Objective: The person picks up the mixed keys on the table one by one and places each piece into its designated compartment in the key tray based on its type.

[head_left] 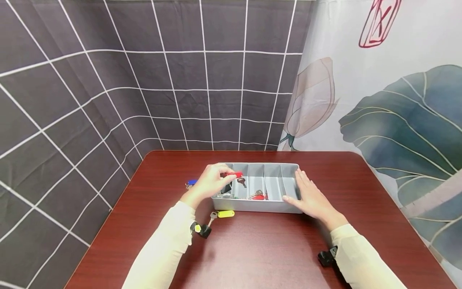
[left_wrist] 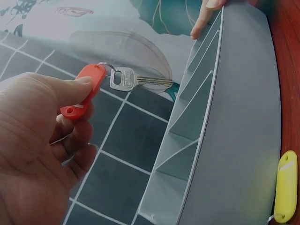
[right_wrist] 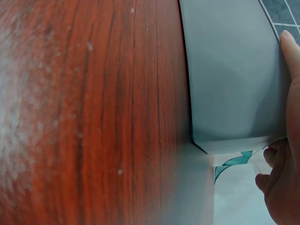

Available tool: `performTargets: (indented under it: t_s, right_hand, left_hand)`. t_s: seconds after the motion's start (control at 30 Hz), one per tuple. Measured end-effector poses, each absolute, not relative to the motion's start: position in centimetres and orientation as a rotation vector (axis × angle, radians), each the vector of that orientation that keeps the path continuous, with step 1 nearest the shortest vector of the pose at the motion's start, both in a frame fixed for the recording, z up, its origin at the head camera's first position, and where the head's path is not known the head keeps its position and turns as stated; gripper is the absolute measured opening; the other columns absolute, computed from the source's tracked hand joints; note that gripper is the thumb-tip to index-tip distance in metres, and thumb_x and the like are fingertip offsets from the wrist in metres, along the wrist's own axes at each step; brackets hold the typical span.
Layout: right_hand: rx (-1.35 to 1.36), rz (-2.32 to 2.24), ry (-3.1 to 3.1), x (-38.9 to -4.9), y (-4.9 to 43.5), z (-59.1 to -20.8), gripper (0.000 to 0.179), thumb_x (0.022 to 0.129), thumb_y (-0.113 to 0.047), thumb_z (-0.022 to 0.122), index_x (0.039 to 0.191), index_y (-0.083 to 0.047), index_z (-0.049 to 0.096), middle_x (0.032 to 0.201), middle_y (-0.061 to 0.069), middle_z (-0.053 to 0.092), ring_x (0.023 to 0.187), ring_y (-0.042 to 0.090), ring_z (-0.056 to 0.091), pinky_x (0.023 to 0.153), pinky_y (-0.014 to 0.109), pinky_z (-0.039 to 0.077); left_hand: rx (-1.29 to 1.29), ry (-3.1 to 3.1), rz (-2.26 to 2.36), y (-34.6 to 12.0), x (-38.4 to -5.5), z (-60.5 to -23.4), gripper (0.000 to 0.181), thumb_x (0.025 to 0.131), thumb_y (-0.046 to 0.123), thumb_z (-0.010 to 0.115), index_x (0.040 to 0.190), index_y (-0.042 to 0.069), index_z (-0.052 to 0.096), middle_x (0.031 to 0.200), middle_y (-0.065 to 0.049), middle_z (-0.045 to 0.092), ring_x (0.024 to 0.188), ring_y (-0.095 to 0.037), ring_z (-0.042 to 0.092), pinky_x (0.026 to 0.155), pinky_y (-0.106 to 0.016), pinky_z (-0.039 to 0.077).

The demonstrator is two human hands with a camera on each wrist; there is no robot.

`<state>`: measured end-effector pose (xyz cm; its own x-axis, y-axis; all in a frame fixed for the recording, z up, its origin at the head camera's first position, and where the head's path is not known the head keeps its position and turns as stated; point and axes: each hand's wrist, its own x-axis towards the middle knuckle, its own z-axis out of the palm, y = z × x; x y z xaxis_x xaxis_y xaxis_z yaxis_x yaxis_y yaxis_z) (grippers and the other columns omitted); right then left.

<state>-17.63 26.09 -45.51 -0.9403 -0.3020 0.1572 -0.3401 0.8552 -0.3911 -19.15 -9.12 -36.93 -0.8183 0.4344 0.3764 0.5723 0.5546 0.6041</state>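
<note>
My left hand [head_left: 211,180] pinches a red key tag [left_wrist: 88,89] between thumb and fingers, above the left part of a grey divided tray [head_left: 252,206]. From the tag's ring a silver key [left_wrist: 124,79] sticks out toward the tray in the left wrist view. My right hand [head_left: 313,197] rests on the tray's right end, its fingers along the side and the thumb at the front rim. Inside the tray, another red tag [head_left: 258,197] with a key lies in a middle compartment. Something black [head_left: 227,188] is in the leftmost one, partly hidden by my left hand.
A yellow key tag [head_left: 225,214] with its key [head_left: 213,217] lies on the reddish-brown table [head_left: 260,245] before the tray's left front corner. A blue tag [head_left: 192,182] lies left of the tray, beside my left hand. Behind the table hangs a dark checked cloth [head_left: 223,72].
</note>
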Motion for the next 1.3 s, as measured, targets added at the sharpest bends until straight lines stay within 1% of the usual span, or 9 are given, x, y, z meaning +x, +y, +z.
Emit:
performTargets:
  t_s: [0.17,0.33,0.47,0.6,0.8,0.97,1.13,1.3]
  right_hand:
    - [0.511,0.655,-2.935,-17.5,26.0,-45.6,0.110,0.082,-0.068,0.058,0.151,0.004,0.012,0.158,0.021,0.009,0.144,0.038,0.011,0.109,0.059,0.019]
    - [0.514,0.671,-2.932,-17.5,25.9,-45.4,0.109,0.082,-0.066,0.059,0.151,0.004,0.011,0.158,0.022,0.008,0.144,0.038,0.011,0.110,0.059,0.018]
    - [0.515,0.676,-2.937,-17.5,25.9,-45.4,0.109,0.082,-0.066,0.059,0.151,0.004,0.011,0.158,0.022,0.008,0.144,0.038,0.010,0.110,0.059,0.018]
    - [0.517,0.673,-2.935,-17.5,25.9,-45.3,0.109,0.082,-0.064,0.060,0.151,0.004,0.012,0.158,0.022,0.009,0.144,0.039,0.011,0.110,0.059,0.018]
    - [0.515,0.673,-2.934,-17.5,25.9,-45.3,0.109,0.083,-0.064,0.060,0.151,0.005,0.011,0.158,0.022,0.009,0.144,0.039,0.011,0.109,0.059,0.018]
    - [0.512,0.671,-2.935,-17.4,25.9,-45.3,0.110,0.082,-0.067,0.059,0.151,0.004,0.012,0.158,0.022,0.009,0.144,0.039,0.011,0.109,0.059,0.018]
    - [0.509,0.676,-2.935,-17.4,25.9,-45.3,0.108,0.083,-0.063,0.061,0.151,0.004,0.011,0.158,0.022,0.008,0.144,0.039,0.011,0.109,0.060,0.018]
    - [0.509,0.667,-2.938,-17.5,25.9,-45.3,0.107,0.083,-0.061,0.063,0.151,0.004,0.010,0.158,0.022,0.008,0.144,0.040,0.011,0.109,0.060,0.018]
  left_hand:
    - [-0.889,-2.613,-1.089,-8.0,-19.6,-37.0,0.010,0.087,0.018,0.072,0.093,0.012,0.076,0.081,0.007,0.064,0.072,-0.010,0.053,0.065,-0.024,0.045]
    - [-0.932,-2.629,-1.099,-7.2,-19.8,-37.2,0.009,0.088,0.019,0.072,0.093,0.014,0.076,0.080,0.009,0.063,0.071,-0.009,0.052,0.061,-0.024,0.044]
    - [-0.956,-2.652,-1.099,-6.5,-19.9,-37.5,0.010,0.088,0.019,0.072,0.094,0.013,0.076,0.081,0.008,0.063,0.071,-0.009,0.052,0.060,-0.022,0.043]
    - [-0.981,-2.646,-1.080,-6.0,-19.9,-37.9,0.010,0.088,0.019,0.071,0.093,0.011,0.076,0.077,0.007,0.060,0.068,-0.009,0.050,0.060,-0.022,0.042]
    - [-0.951,-2.699,-1.130,-5.2,-19.8,-38.3,0.013,0.088,0.021,0.071,0.096,0.012,0.076,0.075,0.008,0.059,0.066,-0.009,0.050,0.056,-0.022,0.041]
    - [-0.912,-2.735,-1.199,-4.6,-19.8,-38.7,0.017,0.087,0.023,0.073,0.099,0.012,0.076,0.077,0.008,0.061,0.065,-0.009,0.050,0.055,-0.022,0.041]
    - [-0.911,-2.719,-1.214,-4.2,-20.1,-39.4,0.017,0.086,0.023,0.073,0.099,0.013,0.077,0.081,0.007,0.066,0.067,-0.007,0.052,0.059,-0.021,0.043]
    - [-0.897,-2.723,-1.236,-4.0,-20.3,-40.1,0.018,0.085,0.022,0.074,0.100,0.013,0.077,0.085,0.006,0.069,0.067,-0.008,0.052,0.057,-0.022,0.042]
